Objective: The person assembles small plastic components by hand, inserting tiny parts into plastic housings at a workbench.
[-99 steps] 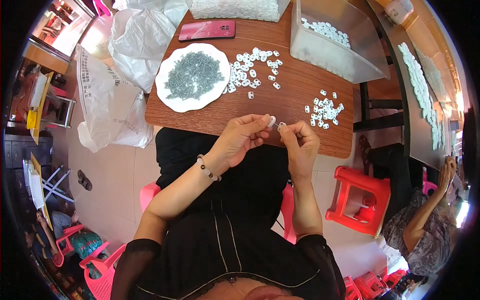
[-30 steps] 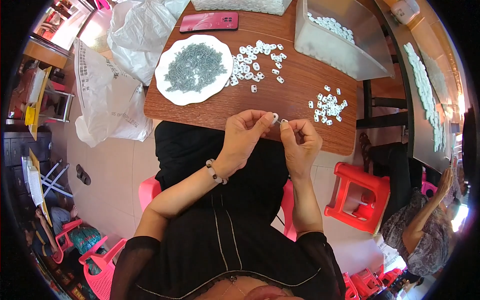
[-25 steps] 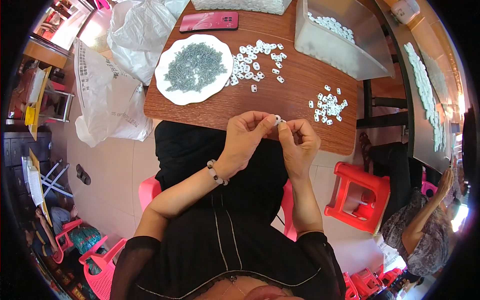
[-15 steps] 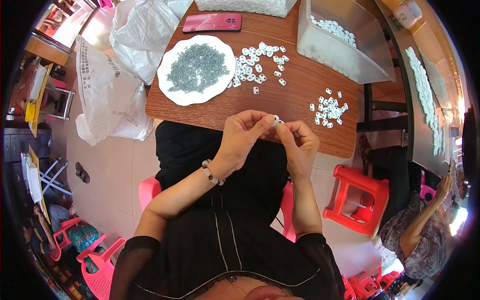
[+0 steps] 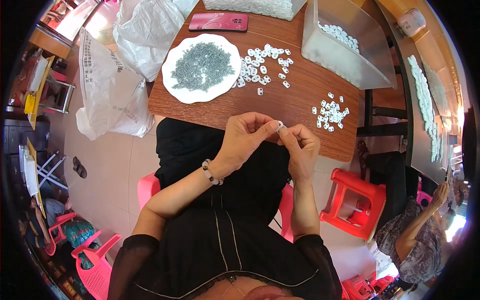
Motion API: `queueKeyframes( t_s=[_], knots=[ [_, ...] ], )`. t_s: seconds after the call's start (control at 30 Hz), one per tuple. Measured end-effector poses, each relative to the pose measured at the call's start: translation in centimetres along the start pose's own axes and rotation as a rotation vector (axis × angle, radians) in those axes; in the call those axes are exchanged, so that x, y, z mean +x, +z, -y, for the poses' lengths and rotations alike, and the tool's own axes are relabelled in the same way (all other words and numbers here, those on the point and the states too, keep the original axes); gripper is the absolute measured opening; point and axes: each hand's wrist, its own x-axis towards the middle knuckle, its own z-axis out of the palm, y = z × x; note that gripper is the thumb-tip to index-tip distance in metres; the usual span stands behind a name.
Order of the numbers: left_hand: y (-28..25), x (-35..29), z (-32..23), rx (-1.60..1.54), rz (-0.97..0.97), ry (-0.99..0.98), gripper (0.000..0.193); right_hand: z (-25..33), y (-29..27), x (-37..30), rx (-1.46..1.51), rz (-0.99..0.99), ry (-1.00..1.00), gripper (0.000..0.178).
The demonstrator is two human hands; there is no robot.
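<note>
Just past the near edge of the wooden table [image 5: 210, 114], my left hand [image 5: 245, 137] and my right hand [image 5: 302, 150] meet fingertip to fingertip. Both are closed in a pinch on a small white plastic piece [image 5: 279, 124], mostly hidden by the fingers. A white scalloped plate [image 5: 172, 89] beyond my left hand bears a heap of small grey pins [image 5: 200, 65]. Loose white two-holed plastic pieces [image 5: 255, 70] lie beside the plate. Another cluster of white pieces with dark holes [image 5: 330, 116] lies to the right of my right hand.
A translucent bin [image 5: 345, 67] with white pieces stands at the back right, and a pink phone [image 5: 218, 22] lies at the back left. White sacks [image 5: 112, 95] stand left of the table. A red stool [image 5: 352, 205] is at the right, near another seated person [image 5: 415, 240].
The whole view has shifted slightly. My two hands stay together at the white piece, with only a small change of the fingertips around it.
</note>
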Motion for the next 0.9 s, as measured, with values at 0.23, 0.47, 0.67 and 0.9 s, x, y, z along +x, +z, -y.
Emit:
queueKeyframes(
  t_s=[0.23, 0.47, 0.67, 0.9],
  knots=[
    [-0.6, 0.1, -0.8, 0.005, 0.049, -0.065, 0.016, -0.1, -0.2, 0.3, 0.007, 0.075, 0.033, 0.01],
    [-2.0, 0.5, -1.1, 0.06, 0.148, -0.186, 0.018, 0.4, 0.4, 0.5, 0.133, 0.193, -0.029, 0.034],
    [-2.0, 0.3, -1.5, -0.025, 0.209, -0.262, 0.02, -0.4, -0.1, 0.9, 0.04, 0.332, -0.217, 0.043],
    [-2.0, -0.1, -1.1, -0.169, 0.241, -0.333, 0.025, -1.0, -0.1, 0.9, 0.065, 0.3, -0.284, 0.043]
  ],
)
